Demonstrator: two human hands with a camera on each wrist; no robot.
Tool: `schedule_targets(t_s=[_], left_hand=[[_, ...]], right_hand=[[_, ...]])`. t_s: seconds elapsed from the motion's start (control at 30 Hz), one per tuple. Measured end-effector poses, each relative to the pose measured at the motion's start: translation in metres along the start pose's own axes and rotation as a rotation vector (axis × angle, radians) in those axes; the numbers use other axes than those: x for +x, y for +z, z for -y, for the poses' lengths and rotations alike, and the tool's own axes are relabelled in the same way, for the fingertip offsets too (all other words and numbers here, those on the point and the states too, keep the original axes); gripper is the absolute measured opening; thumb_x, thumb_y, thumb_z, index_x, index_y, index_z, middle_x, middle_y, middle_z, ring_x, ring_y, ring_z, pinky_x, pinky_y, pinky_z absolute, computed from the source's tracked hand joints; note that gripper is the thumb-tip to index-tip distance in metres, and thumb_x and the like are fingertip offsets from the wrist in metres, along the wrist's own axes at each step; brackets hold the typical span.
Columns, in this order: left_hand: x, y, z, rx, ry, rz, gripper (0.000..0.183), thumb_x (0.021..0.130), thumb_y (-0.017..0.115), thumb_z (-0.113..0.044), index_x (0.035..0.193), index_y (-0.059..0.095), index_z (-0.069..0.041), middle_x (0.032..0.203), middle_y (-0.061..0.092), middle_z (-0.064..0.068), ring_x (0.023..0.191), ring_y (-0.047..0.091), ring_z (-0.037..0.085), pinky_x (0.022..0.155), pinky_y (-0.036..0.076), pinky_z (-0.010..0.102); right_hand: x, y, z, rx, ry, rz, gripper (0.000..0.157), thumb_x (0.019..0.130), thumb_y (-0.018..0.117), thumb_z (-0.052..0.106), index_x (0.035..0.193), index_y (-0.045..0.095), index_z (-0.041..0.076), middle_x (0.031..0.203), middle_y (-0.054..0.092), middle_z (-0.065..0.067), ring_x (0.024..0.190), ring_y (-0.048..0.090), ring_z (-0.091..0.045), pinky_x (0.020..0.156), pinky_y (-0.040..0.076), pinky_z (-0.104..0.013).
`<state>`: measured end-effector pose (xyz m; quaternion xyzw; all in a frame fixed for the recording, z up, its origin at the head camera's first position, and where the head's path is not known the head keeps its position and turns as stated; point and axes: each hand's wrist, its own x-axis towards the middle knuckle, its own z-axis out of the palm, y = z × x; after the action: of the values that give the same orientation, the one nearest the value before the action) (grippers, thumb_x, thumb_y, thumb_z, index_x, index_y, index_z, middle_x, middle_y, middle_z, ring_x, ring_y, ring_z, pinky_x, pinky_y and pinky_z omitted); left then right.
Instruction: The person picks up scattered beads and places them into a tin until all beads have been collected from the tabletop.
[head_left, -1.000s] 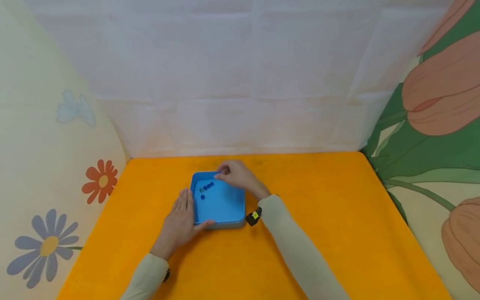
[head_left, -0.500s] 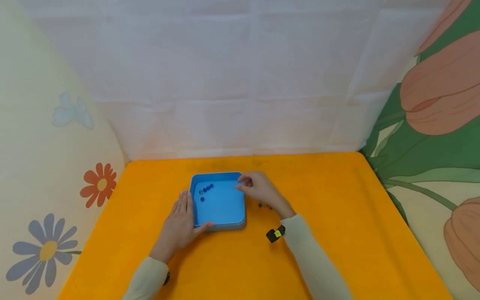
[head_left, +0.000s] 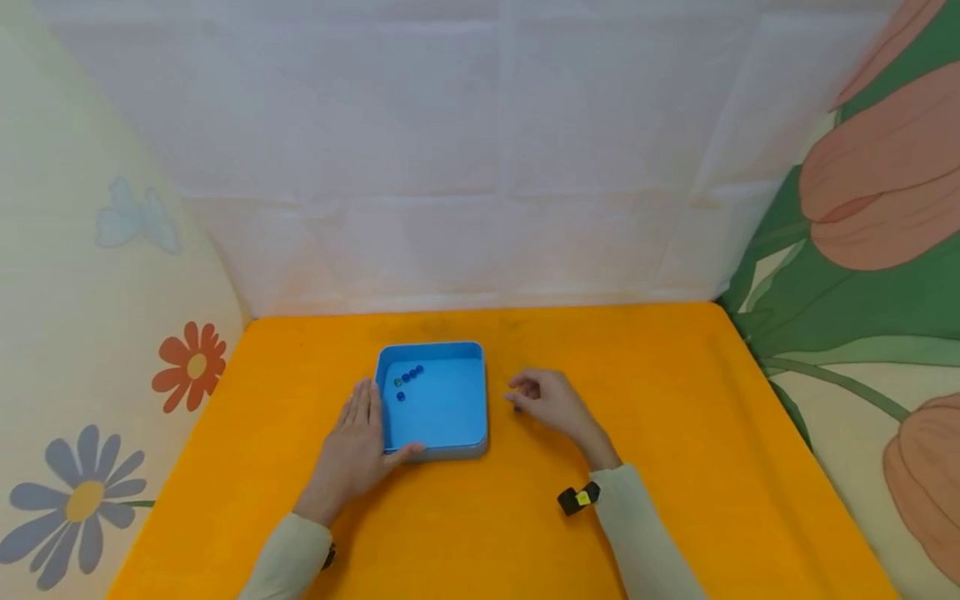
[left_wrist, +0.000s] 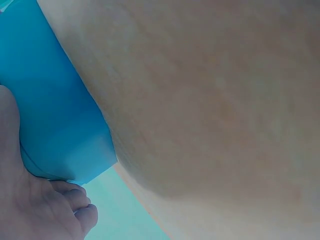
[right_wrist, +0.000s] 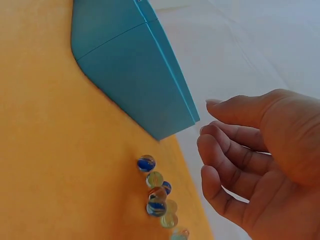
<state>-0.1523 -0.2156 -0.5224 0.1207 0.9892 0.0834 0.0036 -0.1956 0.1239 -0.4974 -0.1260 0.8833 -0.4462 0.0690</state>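
- Head view shows the right hand just right of the blue tray, fingers loosely curled and holding nothing that can be seen, hovering over the orange table.
- Right wrist view puts a cluster of marbles on the table just below and left of those fingers, near the tray's corner but outside it; no fingertip touches them.
- Left hand lies flat against the tray's left wall, fingers straight, thumb hooked round the near corner, steadying it rather than clasping it.
- A few marbles in the tray sit in its far left corner, close to the left fingertips.
- Judging by this, the step in hand is the reach for another marble; the next move calls for a fine pinch on one small round ball, which may roll away or nudge its neighbours.
- Beyond the hands, the tray's right wall stands between the loose marbles and the tray floor, so a marble must be lifted over it.
- White cloth hangs behind the table, with flowered panels at the sides.
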Motion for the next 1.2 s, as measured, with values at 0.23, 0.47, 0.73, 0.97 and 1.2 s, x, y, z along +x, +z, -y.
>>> schedule_targets(t_s=[0.23,0.47,0.73,0.97,1.2], left_hand=[[-0.002,0.001,0.0,0.008,0.009,-0.002,0.129,0.088,0.055,-0.085,0.163,0.015,0.012,0.172,0.016,0.033,0.161,0.02,0.05,0.129,0.027,0.062],[0.0,-0.002,0.0,0.006,0.01,-0.015,0.129,0.088,0.055,-0.085,0.163,0.016,0.012,0.172,0.017,0.034,0.16,0.021,0.052,0.128,0.028,0.063],[-0.001,-0.003,0.001,-0.001,0.01,-0.014,0.127,0.089,0.055,-0.083,0.162,0.017,0.013,0.172,0.017,0.034,0.16,0.02,0.052,0.128,0.026,0.062],[-0.002,-0.002,0.001,-0.019,-0.003,0.01,0.129,0.088,0.056,-0.084,0.163,0.014,0.012,0.173,0.015,0.033,0.16,0.019,0.052,0.129,0.026,0.063],[-0.001,-0.002,0.0,-0.022,-0.006,0.014,0.129,0.088,0.056,-0.083,0.163,0.013,0.012,0.173,0.014,0.033,0.16,0.019,0.052,0.128,0.026,0.063]], right_hand=[[-0.02,-0.003,-0.021,0.032,0.05,-0.046,0.023,0.099,0.075,0.023,0.114,0.076,0.006,0.097,0.074,-0.004,0.082,0.062,-0.014,0.075,0.055,-0.025],[-0.033,-0.007,-0.036,0.04,0.086,-0.062,0.02,0.098,0.076,0.021,0.112,0.076,0.007,0.099,0.075,-0.003,0.085,0.065,-0.011,0.078,0.057,-0.028],[-0.041,-0.003,-0.041,0.007,0.154,-0.086,0.02,0.097,0.077,0.021,0.111,0.076,0.006,0.094,0.073,-0.004,0.081,0.063,-0.012,0.075,0.055,-0.029],[-0.042,-0.001,-0.041,-0.006,0.174,-0.084,0.019,0.097,0.077,0.018,0.11,0.075,0.005,0.092,0.073,-0.004,0.079,0.062,-0.012,0.073,0.054,-0.028],[-0.039,0.001,-0.041,-0.047,0.163,-0.087,0.016,0.096,0.078,0.018,0.105,0.076,0.006,0.09,0.073,-0.003,0.077,0.063,-0.011,0.072,0.055,-0.028]])
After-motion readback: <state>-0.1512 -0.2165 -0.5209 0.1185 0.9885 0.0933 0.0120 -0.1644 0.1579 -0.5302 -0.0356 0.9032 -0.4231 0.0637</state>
